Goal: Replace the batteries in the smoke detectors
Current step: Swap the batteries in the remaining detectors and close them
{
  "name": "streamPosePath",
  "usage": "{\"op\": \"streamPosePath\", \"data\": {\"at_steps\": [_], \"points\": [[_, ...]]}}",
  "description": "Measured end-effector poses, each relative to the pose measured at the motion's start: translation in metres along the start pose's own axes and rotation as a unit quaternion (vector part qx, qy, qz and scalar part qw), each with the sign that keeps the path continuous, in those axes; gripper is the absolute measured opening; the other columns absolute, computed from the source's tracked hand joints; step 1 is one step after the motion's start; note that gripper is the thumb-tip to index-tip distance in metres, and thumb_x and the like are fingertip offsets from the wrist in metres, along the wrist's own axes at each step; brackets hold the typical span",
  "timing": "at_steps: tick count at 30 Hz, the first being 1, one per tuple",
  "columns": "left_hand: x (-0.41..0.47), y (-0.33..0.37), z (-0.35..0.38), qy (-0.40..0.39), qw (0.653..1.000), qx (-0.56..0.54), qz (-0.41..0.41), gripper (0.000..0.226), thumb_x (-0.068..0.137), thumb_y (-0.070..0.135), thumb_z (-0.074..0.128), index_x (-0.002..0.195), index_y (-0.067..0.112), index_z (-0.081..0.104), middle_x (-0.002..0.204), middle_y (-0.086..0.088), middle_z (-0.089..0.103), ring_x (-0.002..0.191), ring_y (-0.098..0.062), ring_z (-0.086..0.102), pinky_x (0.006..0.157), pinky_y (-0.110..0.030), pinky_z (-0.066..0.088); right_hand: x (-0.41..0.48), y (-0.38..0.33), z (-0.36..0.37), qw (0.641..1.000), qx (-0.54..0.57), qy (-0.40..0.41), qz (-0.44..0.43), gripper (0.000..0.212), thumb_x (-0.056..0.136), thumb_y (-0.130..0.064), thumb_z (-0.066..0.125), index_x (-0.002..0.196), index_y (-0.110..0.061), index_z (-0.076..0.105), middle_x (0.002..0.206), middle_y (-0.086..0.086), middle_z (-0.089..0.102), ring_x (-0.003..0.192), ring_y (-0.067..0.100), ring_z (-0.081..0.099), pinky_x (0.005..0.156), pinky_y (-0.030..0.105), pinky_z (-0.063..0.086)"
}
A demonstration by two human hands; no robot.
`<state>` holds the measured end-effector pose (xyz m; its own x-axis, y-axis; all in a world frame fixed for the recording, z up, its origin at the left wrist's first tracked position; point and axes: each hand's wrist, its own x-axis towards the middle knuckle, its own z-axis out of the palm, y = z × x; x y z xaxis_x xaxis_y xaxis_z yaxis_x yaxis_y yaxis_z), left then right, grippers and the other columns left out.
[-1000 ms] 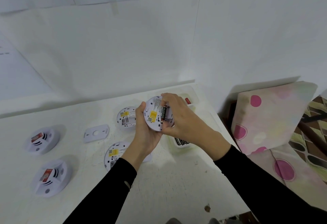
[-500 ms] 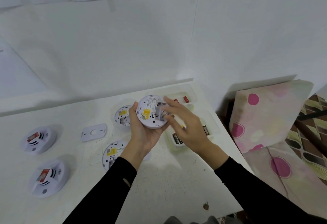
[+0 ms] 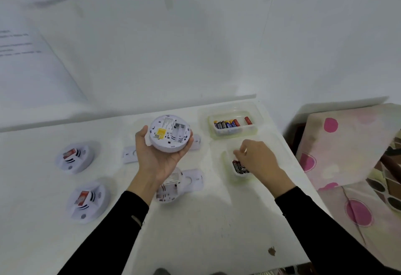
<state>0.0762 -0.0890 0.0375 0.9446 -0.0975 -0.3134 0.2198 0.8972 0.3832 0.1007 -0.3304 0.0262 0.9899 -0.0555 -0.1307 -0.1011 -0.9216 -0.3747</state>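
Head view: left hand (image 3: 159, 160) grip clamped on an upturned smoke detector (image 3: 167, 142), bay (image 3: 179, 132) empty; right hand (image 3: 259, 159) over near battery tub (image 3: 236, 176), its grip cannot be told. Next, probably: refill the bay.

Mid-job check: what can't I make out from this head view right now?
- Right hand: its own back hides whether the fingers, down in the near tub, pinch a battery.
- Far tub batteries: too small to read brand or polarity.
- Table detector: the left hand's wrist covers its battery bay.
- Held detector label: blurred print.
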Motion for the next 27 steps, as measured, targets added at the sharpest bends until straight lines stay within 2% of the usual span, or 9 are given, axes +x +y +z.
{"op": "streamPosePath", "data": {"at_steps": [4, 7, 8, 10, 13, 15, 19, 24, 27], "points": [[-0.013, 0.048, -0.016, 0.022, 0.999, 0.029, 0.041, 0.067, 0.069, 0.036, 0.064, 0.129, 0.006, 0.057, 0.129, -0.025, 0.061, 0.12, -0.043, 0.057, 0.103, -0.055, 0.045, -0.013, -0.038, 0.005, 0.983, 0.083, 0.137, -0.094, 0.013, 0.093, -0.029, 0.053, 0.09, -0.017, 0.059, 0.093, -0.005, 0.06, 0.073, 0.017, 0.055, 0.062, 0.029, 0.038], [-0.016, 0.083, -0.027, 0.061, 0.971, 0.219, 0.077, 0.069, 0.063, 0.035, 0.081, 0.123, 0.013, 0.057, 0.126, -0.013, 0.06, 0.11, -0.026, 0.06, 0.092, -0.041, 0.053, -0.019, -0.08, 0.021, 0.963, 0.134, 0.068, -0.225, 0.014, 0.093, -0.021, 0.053, 0.101, -0.02, 0.064, 0.102, -0.007, 0.062, 0.081, 0.011, 0.055, 0.066, 0.026, 0.04], [-0.014, 0.091, -0.033, 0.1, 0.937, 0.32, 0.098, 0.063, 0.073, 0.035, 0.08, 0.127, 0.016, 0.053, 0.129, -0.01, 0.056, 0.107, -0.021, 0.06, 0.087, -0.036, 0.054, -0.019, -0.093, 0.03, 0.957, 0.126, 0.028, -0.259, 0.021, 0.094, -0.018, 0.05, 0.108, -0.018, 0.065, 0.109, -0.004, 0.064, 0.093, 0.012, 0.057, 0.073, 0.026, 0.043], [-0.01, 0.107, -0.053, 0.175, 0.82, 0.524, 0.15, 0.075, 0.079, 0.042, 0.079, 0.14, 0.021, 0.042, 0.138, -0.005, 0.049, 0.112, -0.019, 0.058, 0.091, -0.036, 0.053, -0.016, -0.119, 0.048, 0.948, 0.082, -0.041, -0.303, 0.031, 0.095, -0.013, 0.045, 0.12, -0.016, 0.064, 0.125, 0.0, 0.062, 0.115, 0.018, 0.054, 0.095, 0.033, 0.042], [-0.004, 0.125, -0.085, 0.221, 0.64, 0.716, 0.169, 0.113, 0.053, 0.068, 0.08, 0.144, 0.015, 0.039, 0.143, -0.006, 0.045, 0.127, -0.024, 0.049, 0.108, -0.044, 0.042, -0.013, -0.155, 0.068, 0.94, -0.003, -0.091, -0.329, 0.039, 0.097, -0.013, 0.039, 0.131, -0.02, 0.056, 0.14, -0.003, 0.052, 0.133, 0.019, 0.039, 0.11, 0.036, 0.024], [0.0, 0.131, -0.103, 0.213, 0.572, 0.776, 0.16, 0.108, 0.059, 0.062, 0.083, 0.144, 0.012, 0.039, 0.143, -0.008, 0.043, 0.131, -0.027, 0.042, 0.111, -0.041, 0.034, -0.012, -0.175, 0.077, 0.933, -0.053, -0.09, -0.346, 0.041, 0.098, -0.017, 0.037, 0.135, -0.021, 0.053, 0.144, -0.005, 0.048, 0.137, 0.017, 0.034, 0.113, 0.036, 0.017], [0.01, 0.13, -0.118, 0.19, 0.49, 0.834, 0.165, 0.099, 0.068, 0.061, 0.079, 0.143, 0.01, 0.04, 0.143, -0.007, 0.044, 0.13, -0.027, 0.041, 0.105, -0.033, 0.029, -0.007, -0.2, 0.091, 0.926, -0.136, -0.127, -0.329, 0.044, 0.101, -0.026, 0.031, 0.142, -0.021, 0.045, 0.151, -0.006, 0.04, 0.145, 0.016, 0.022, 0.119, 0.039, 0.006], [0.021, 0.136, -0.12, 0.183, 0.48, 0.845, 0.148, 0.103, 0.069, 0.066, 0.073, 0.145, 0.008, 0.037, 0.145, -0.01, 0.042, 0.131, -0.029, 0.039, 0.106, -0.034, 0.026, -0.005, -0.206, 0.101, 0.923, -0.174, -0.139, -0.313, 0.046, 0.101, -0.03, 0.027, 0.144, -0.021, 0.043, 0.151, -0.005, 0.04, 0.146, 0.017, 0.019, 0.119, 0.041, 0.003], [0.02, 0.14, -0.111, 0.165, 0.585, 0.77, 0.194, 0.094, 0.075, 0.053, 0.077, 0.15, 0.022, 0.03, 0.14, -0.007, 0.038, 0.122, -0.024, 0.048, 0.101, -0.031, 0.037, -0.006, -0.205, 0.107, 0.929, -0.162, -0.131, -0.304, 0.044, 0.101, -0.029, 0.029, 0.14, -0.021, 0.048, 0.148, -0.004, 0.045, 0.146, 0.019, 0.021, 0.118, 0.042, 0.001]]}}
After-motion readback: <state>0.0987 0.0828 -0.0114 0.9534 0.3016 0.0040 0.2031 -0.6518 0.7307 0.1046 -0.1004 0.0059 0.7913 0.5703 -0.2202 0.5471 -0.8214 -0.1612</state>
